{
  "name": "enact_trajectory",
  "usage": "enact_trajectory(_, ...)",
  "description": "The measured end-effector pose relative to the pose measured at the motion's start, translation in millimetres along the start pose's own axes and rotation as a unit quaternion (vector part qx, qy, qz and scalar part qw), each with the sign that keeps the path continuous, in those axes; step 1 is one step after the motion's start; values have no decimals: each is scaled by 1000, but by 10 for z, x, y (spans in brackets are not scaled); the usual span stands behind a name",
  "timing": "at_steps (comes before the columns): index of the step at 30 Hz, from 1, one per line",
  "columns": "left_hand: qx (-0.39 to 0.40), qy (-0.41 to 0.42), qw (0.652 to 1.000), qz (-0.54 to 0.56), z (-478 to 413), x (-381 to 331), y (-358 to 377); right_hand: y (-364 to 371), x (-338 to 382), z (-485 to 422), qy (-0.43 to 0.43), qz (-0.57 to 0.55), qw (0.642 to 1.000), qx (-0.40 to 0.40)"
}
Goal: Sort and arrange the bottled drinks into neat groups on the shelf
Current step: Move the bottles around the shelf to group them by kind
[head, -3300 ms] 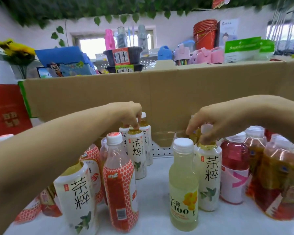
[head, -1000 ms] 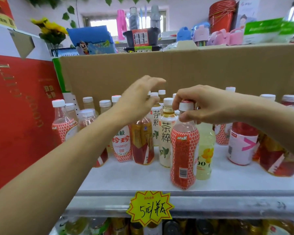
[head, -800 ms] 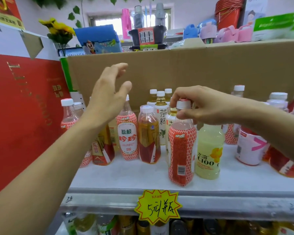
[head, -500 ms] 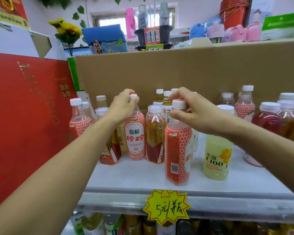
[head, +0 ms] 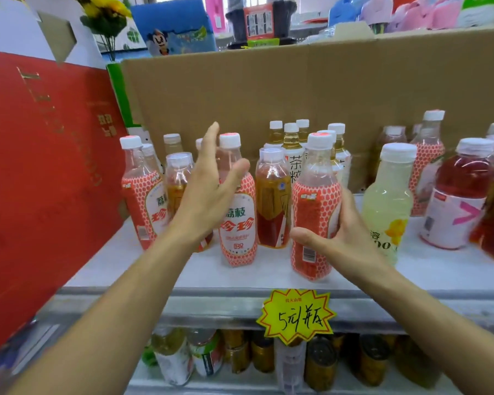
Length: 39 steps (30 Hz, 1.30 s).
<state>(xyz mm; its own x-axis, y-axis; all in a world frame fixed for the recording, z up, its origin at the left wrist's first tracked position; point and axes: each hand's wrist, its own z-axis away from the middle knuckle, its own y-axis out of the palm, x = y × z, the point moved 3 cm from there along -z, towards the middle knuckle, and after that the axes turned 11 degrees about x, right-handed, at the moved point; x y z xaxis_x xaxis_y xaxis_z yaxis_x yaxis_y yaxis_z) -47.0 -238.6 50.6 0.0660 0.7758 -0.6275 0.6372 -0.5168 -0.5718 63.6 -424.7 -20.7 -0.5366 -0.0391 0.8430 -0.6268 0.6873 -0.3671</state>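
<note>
Cardboard box (head: 297, 89) backs the white shelf (head: 183, 275). Right hand (head: 345, 232) wraps the red-honeycomb bottle (head: 315, 206) standing at shelf front, next to the C100 bottle (head: 388, 206). Left hand (head: 208, 195) is spread open, holding nothing, in front of the 荔枝 珍珍 bottle (head: 238, 223); yellow tag (head: 295, 316) reads 5元/瓶.

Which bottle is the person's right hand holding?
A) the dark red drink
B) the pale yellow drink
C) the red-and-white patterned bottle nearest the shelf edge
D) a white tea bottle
C: the right hand curls thumb and fingers round the red-and-white patterned bottle; the left hand is spread open.
</note>
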Motion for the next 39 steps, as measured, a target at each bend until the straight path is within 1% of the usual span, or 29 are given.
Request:
enact_trajectory(3,-27,-12,999,28,250,262,308,103,-38,93,-9,26,999,-28)
enact_trajectory(6,-29,-40,998,34,447,460,530,210,-115,171,-22,24,998,-47)
enact_trajectory(10,-13,-57,997,59,474,589,610,255,-201,174,-15,1,998,-54)
enact_trajectory(13,-5,-38,995,94,450,605,605,264,-156,166,-22,13,998,-58)
enact_trajectory(16,-2,-21,996,83,498,508,602,275,-128,197,-32,14,997,-68)
enact_trajectory(18,-3,-10,996,86,570,391,596,255,-81,256,-36,14,996,-78)
enact_trajectory(21,10,9,993,120,742,156,598,164,10,394,-41,37,994,-96)
enact_trajectory(24,30,5,990,139,952,-96,682,22,62,589,-35,62,991,-110)
enact_trajectory(27,48,-3,988,146,1135,-341,860,-158,69,867,-20,60,991,-114)
enact_trajectory(33,85,-23,984,155,1464,-907,1449,-789,-13,1653,26,82,987,-139)
enact_trajectory(39,104,-75,971,203,1936,-1688,2294,-1664,-93,2657,80,111,980,-142)
